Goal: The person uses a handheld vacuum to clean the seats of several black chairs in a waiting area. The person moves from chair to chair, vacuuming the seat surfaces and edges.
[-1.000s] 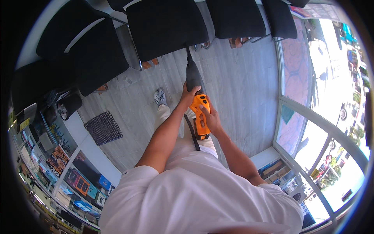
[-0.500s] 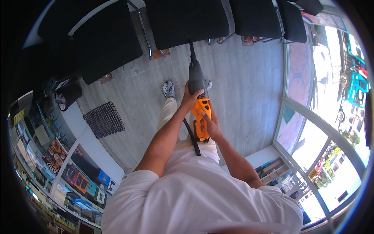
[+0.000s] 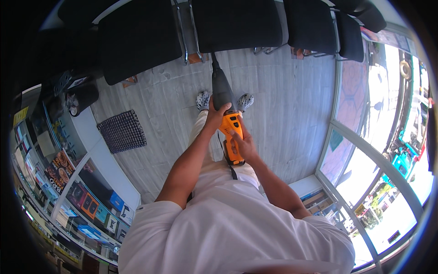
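Head view: an orange and black vacuum is held by both hands in front of the body, above the grey floor. Its dark barrel is gripped by the left hand, with the thumb laid over the top, just ahead of the orange part. The orange handle is clasped by the right hand, closer to the body; its fingers can be seen through the handle's opening. The hands are set near each other, one behind the other along the vacuum. The narrow nozzle is pointed away from the body, its tip seen at the front edge of a black chair; whether the two are touching cannot be told. A dark strap is seen beside the handle's lower end. The barrel is flanked by two patterned shoes. To the left, a dark mat is laid near a glass case; to the right, the floor is bordered by windows.
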`<state>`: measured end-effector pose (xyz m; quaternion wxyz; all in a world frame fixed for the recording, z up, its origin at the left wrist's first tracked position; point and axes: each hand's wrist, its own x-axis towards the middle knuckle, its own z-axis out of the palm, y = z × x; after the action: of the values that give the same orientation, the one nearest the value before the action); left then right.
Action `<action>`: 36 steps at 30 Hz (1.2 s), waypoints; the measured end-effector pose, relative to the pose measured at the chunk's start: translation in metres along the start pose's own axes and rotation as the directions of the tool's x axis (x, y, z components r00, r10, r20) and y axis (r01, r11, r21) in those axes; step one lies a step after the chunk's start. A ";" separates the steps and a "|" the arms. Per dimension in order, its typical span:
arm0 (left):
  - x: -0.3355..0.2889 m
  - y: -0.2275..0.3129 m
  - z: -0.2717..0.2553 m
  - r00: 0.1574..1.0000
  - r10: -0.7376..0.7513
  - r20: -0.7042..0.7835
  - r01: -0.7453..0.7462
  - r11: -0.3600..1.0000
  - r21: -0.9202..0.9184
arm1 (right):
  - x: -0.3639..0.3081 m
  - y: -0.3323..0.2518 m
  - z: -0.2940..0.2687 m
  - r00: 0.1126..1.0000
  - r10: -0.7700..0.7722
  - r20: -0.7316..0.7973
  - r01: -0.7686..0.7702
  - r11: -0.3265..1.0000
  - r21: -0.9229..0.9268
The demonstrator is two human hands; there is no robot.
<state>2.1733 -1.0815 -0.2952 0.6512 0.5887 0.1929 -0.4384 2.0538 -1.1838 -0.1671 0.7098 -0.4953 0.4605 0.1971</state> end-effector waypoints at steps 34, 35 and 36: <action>0.000 0.048 0.039 0.992 -0.095 -0.077 0.093 0.995 -0.030 | -0.008 -0.088 -0.023 0.997 0.034 0.067 -0.027 0.995 -0.101; 0.002 0.050 0.043 0.994 -0.090 -0.069 0.088 0.995 -0.039 | -0.008 -0.093 -0.028 0.997 0.049 0.056 -0.042 0.991 -0.127; 0.006 0.054 0.047 0.992 -0.102 -0.074 0.100 0.994 -0.038 | -0.005 -0.099 -0.031 0.997 0.055 0.056 -0.047 0.988 -0.145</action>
<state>2.2073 -1.1315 -0.2571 0.6304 0.5830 0.2546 -0.4448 2.1093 -1.2532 -0.1138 0.6805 -0.5271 0.4359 0.2628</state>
